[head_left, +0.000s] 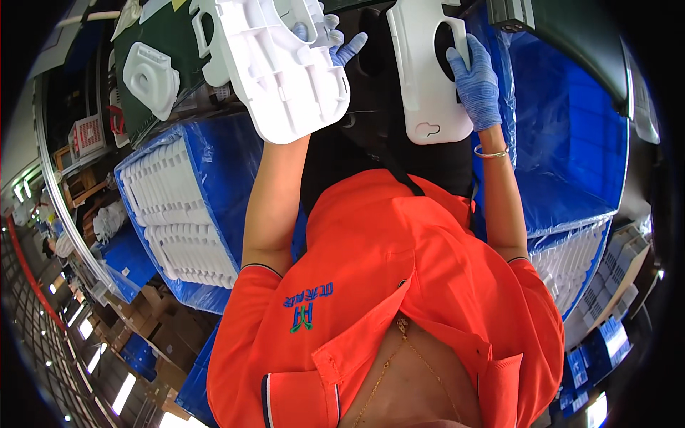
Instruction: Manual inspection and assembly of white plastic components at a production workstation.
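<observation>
My left hand (341, 44), in a blue knit glove, holds a white plastic shell (285, 85) from behind. The shell's ribbed, hollow side faces me; a gloved fingertip shows through its opening, while other fingers stick out past its right edge. On the right, my gloved right hand (477, 84) grips a second white plastic panel (428, 107) by the bar beside its long oval handle opening. That panel shows a smooth face with a small outlined mark near its rounded lower end. The two pieces are apart, both held above my lap.
A smaller white part with a raised ring (148, 77) lies on the green work surface (175, 32) at left. Stacked white parts (164, 192) fill a blue-lined bin (217, 153) at my left. Another blue bin (571, 135) stands close by my right arm, with more white parts (571, 260) below.
</observation>
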The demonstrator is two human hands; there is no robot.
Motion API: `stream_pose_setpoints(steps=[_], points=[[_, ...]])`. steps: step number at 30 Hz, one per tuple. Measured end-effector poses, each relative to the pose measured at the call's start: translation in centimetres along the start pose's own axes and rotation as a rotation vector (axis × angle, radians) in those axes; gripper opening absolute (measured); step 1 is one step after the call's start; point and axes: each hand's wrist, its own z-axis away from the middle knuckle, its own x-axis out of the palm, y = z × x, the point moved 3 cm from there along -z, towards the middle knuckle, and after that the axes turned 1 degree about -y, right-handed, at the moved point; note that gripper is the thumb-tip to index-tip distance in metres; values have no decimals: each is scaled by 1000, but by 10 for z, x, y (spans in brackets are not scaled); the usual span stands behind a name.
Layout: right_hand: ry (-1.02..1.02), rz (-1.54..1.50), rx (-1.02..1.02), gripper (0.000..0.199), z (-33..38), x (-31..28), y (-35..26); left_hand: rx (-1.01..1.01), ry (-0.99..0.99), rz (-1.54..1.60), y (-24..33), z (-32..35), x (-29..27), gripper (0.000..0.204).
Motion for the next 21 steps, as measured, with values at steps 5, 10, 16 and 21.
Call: stream_pose_setpoints(steps=[5, 10, 16, 21], points=[[87, 52, -114, 50, 2, -4, -4, -6, 25, 27, 4, 1, 7, 39], [190, -107, -580, 30, 26, -28, -81, 26, 0, -151, 4, 8, 12, 38], [-372, -408, -699, 35, 70, -10, -168, 64, 17, -55, 4, 10, -11, 43], [-378, -435, -704, 25, 76, 10, -171, 129, -112, -139, 14, 9, -4, 36]])
